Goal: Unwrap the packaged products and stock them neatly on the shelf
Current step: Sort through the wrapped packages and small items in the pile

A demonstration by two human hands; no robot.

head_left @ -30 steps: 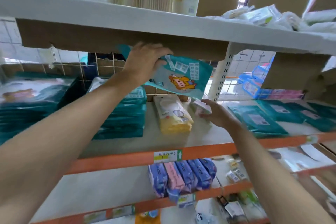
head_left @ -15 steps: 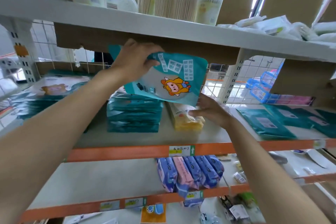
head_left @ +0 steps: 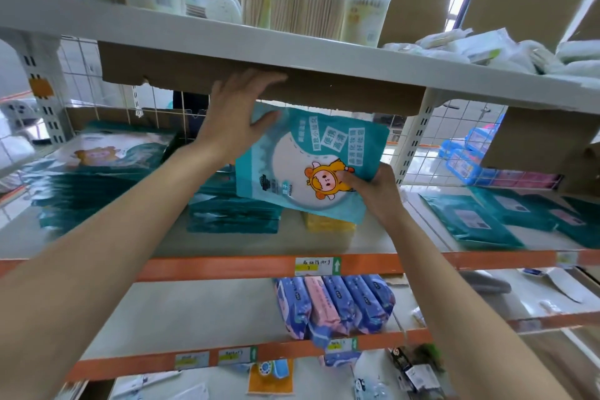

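pouch (head_left: 302, 153): tilted in the air over the shelf (head_left: 211, 266), above the teal stack (head_left: 233, 211)
left hand (head_left: 233, 120): flat, fingers straight, on its top corner
right hand (head_left: 376, 188): pinching its bottom edge
risk: one-hand pinch, I'd guess it lands crooked

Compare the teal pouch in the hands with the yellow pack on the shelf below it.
The teal pouch is held tilted above the shelf, the right hand pinching its lower corner; the yellow pack lies flat on the shelf. The teal pouch shows its cartoon front; the yellow pack is mostly hidden behind it. Both are soft packs.
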